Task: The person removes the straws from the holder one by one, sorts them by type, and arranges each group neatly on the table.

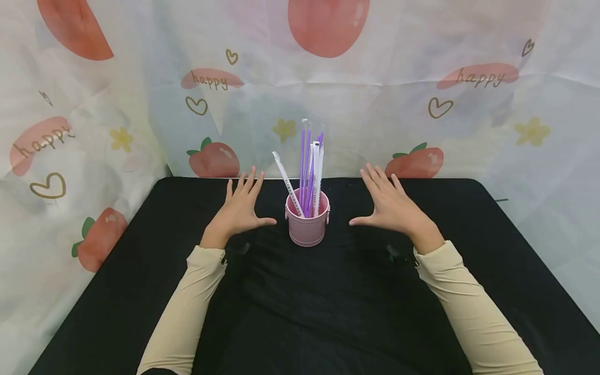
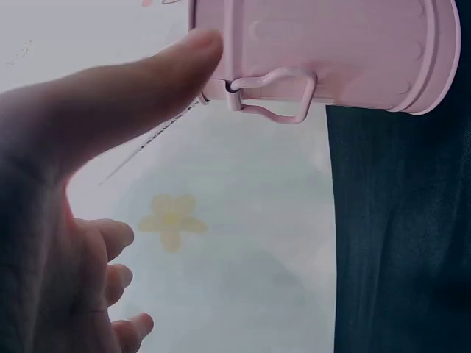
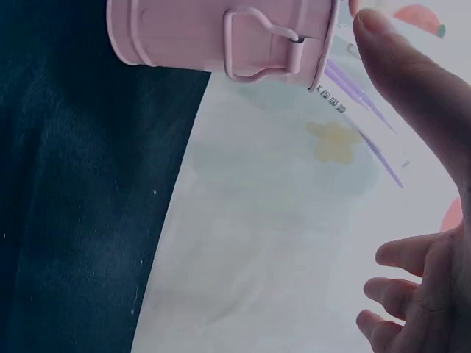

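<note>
We are seeing a smooth, metal-looking bucket (image 1: 307,232), plastic-looking straws (image 1: 302,161), matt cloth (image 1: 300,312) and a creased fabric backdrop (image 1: 356,114).

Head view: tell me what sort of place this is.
Probably a staged tabletop corner, perhaps for filming: a printed backdrop rises behind the black-covered table, and a pink bucket of straws stands near its far edge.

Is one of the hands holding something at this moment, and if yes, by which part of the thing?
Nothing is held. The left hand and right hand are spread on either side of the pink bucket, without touching it.
</note>
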Demonstrator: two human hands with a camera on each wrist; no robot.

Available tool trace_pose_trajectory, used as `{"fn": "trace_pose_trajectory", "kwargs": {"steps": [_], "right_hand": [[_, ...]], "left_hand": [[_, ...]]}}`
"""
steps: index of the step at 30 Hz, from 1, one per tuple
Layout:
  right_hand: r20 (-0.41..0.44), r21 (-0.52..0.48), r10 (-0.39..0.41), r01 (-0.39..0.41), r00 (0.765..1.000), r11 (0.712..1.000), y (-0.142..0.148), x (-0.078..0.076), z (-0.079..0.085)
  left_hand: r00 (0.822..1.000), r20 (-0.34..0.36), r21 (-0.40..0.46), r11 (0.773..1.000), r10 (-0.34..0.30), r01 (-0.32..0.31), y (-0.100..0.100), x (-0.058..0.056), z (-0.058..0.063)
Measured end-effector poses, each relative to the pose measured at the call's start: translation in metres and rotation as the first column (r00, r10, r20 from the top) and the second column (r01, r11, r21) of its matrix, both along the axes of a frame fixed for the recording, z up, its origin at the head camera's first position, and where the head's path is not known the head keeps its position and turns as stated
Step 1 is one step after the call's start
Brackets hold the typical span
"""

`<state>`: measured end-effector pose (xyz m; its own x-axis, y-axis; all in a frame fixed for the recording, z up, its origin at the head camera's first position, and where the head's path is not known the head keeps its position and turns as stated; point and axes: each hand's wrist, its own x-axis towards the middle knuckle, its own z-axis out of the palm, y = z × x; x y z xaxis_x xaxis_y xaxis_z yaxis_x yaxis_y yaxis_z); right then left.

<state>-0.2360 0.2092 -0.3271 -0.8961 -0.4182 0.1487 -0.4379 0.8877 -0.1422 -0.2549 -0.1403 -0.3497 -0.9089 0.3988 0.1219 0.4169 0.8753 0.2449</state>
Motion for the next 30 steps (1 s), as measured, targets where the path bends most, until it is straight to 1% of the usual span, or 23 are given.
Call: {"fn": "trace_pose_trajectory", "kwargs": {"steps": [3,7,10,12,17,19,22,24,25,27,28,30], "right_hand": [[-0.006,-0.018,-0.006,0.006,1.000,1.000,-0.002,0.000,-0.001],[0.001,-0.058,-0.019,0.019,1.000,0.998,-0.006,-0.001,-0.002],[0.006,-0.093,-0.029,0.029,1.000,0.995,-0.010,-0.002,-0.002],[0.001,-0.111,-0.036,0.036,0.999,0.993,-0.013,-0.003,-0.001],[-0.025,-0.188,-0.046,0.040,0.999,0.981,-0.023,-0.007,0.002],[-0.030,-0.232,-0.045,0.037,0.999,0.972,-0.028,-0.009,0.003],[-0.029,-0.305,-0.033,0.023,0.999,0.952,-0.037,-0.014,0.003],[-0.034,-0.364,-0.016,0.002,0.999,0.932,-0.042,-0.018,0.001],[-0.035,-0.397,-0.004,-0.010,0.999,0.918,-0.044,-0.021,0.000],[-0.032,-0.471,0.013,-0.027,0.999,0.881,-0.048,-0.025,-0.002],[-0.028,-0.513,0.020,-0.032,0.999,0.858,-0.049,-0.028,-0.004],[-0.005,-0.599,0.040,-0.035,0.999,0.800,-0.052,-0.034,-0.006]], "left_hand": [[1.000,-0.016,0.019,1.000,0.013,-0.012,0.001,0.000,-0.002],[1.000,-0.011,0.035,0.999,0.018,-0.017,0.003,0.001,-0.005],[1.000,-0.001,0.068,0.998,0.007,-0.007,0.005,0.000,-0.009],[1.000,0.008,0.107,0.994,-0.002,0.001,0.006,0.000,-0.011],[1.000,0.028,0.218,0.976,-0.014,0.008,0.008,-0.004,-0.015],[0.999,0.031,0.252,0.968,-0.019,0.011,0.009,-0.007,-0.016],[0.998,0.047,0.318,0.948,-0.040,0.023,0.011,-0.010,-0.019],[0.996,0.059,0.376,0.926,-0.064,0.037,0.013,-0.012,-0.021],[0.995,0.064,0.413,0.909,-0.079,0.046,0.014,-0.012,-0.022],[0.991,0.069,0.499,0.864,-0.116,0.066,0.017,-0.014,-0.025],[0.988,0.069,0.540,0.838,-0.136,0.078,0.018,-0.015,-0.027],[0.980,0.077,0.624,0.776,-0.183,0.096,0.021,-0.017,-0.030]]}}
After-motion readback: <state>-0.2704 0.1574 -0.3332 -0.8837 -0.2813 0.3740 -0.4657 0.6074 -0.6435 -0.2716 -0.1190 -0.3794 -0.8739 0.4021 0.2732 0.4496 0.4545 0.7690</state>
